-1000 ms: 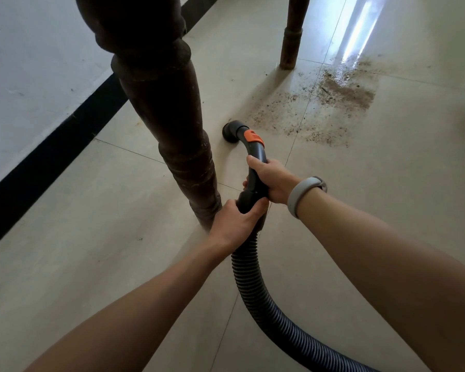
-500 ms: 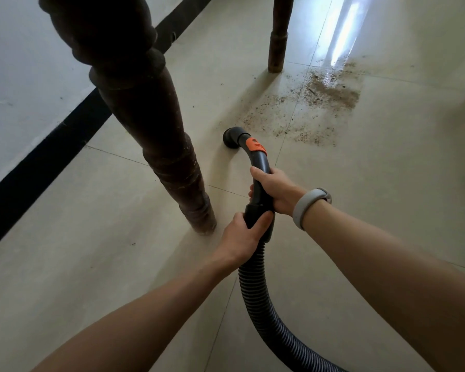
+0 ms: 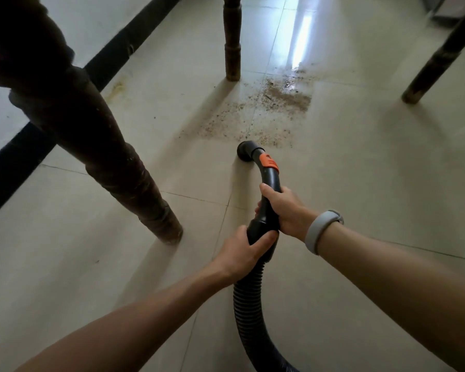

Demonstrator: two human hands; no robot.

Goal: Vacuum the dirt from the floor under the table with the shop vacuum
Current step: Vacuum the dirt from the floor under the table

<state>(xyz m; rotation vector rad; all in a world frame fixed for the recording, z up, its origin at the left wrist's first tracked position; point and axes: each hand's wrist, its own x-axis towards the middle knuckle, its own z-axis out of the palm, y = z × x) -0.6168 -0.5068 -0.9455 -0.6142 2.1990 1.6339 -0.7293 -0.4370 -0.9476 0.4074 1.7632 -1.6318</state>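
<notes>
Brown dirt [image 3: 282,103] lies scattered over the pale floor tiles between the table legs, thickest at the far side. A black vacuum handle [image 3: 270,181] with an orange slider curves down to a round nozzle [image 3: 246,151], which sits just short of the nearest specks. My right hand [image 3: 285,210] grips the upper part of the handle. My left hand [image 3: 242,251] grips the cuff where the ribbed black hose [image 3: 249,312] joins it. The hose runs back out of the bottom of the frame.
A thick dark turned table leg [image 3: 124,173] stands close on the left. A thinner leg [image 3: 232,38] stands at the back, another leg [image 3: 438,63] at the right. A white wall with a black skirting [image 3: 19,157] runs along the left.
The nozzle has moved right and forward, away from the near table leg and up to the edge of the dirt. The view has swung, bringing a right-hand leg into sight.
</notes>
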